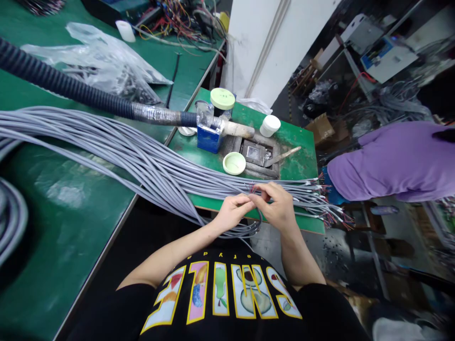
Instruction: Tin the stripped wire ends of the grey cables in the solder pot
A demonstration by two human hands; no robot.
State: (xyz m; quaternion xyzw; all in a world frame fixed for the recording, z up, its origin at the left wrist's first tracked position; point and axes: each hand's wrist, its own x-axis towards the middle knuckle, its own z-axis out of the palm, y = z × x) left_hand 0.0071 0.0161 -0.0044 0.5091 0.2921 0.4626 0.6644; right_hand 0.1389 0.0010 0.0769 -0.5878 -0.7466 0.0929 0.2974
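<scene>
My left hand and my right hand meet in front of my chest, fingertips pinched together at the end of a grey cable. Thin reddish wires fan upward from between the fingers. Beneath and behind the hands runs a thick bundle of grey cables, coming from the left across the benches. Its stripped ends show fine coloured wires over the right edge of the small green table. A few cables loop down below my left hand.
On the small green table are a solder pot, a wooden-handled scraper, an open round tub, a white jar and a blue box on a black hose. A person in purple is at right.
</scene>
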